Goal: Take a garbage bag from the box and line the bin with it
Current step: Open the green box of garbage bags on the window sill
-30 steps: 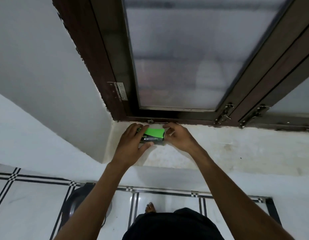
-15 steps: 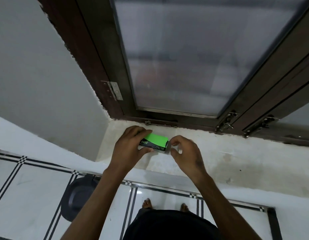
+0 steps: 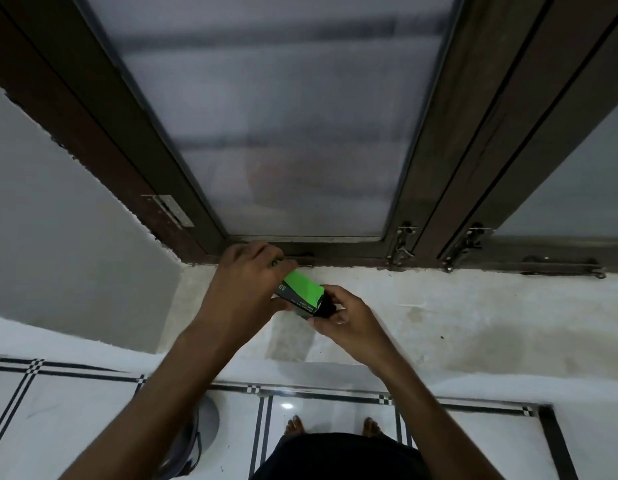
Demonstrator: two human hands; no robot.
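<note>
Fingers [image 3: 266, 252] of left hand [image 3: 245, 289] wrapped around green box [image 3: 300, 289], clamped on its far end. Right hand [image 3: 349, 317] fingertips pinched on dark bag material [image 3: 326, 306] at box's near, open end. Box held tilted, just above window sill [image 3: 439, 313]. Grey bin [image 3: 200, 431] on tiled floor [image 3: 328, 414], below sill, partly hidden behind left forearm.

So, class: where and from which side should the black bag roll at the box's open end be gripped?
Pinch the bag roll where it pokes out of the green box, coming from the right, in line with the box. The left hand wraps the box's other end; the right hand is already there.
</note>
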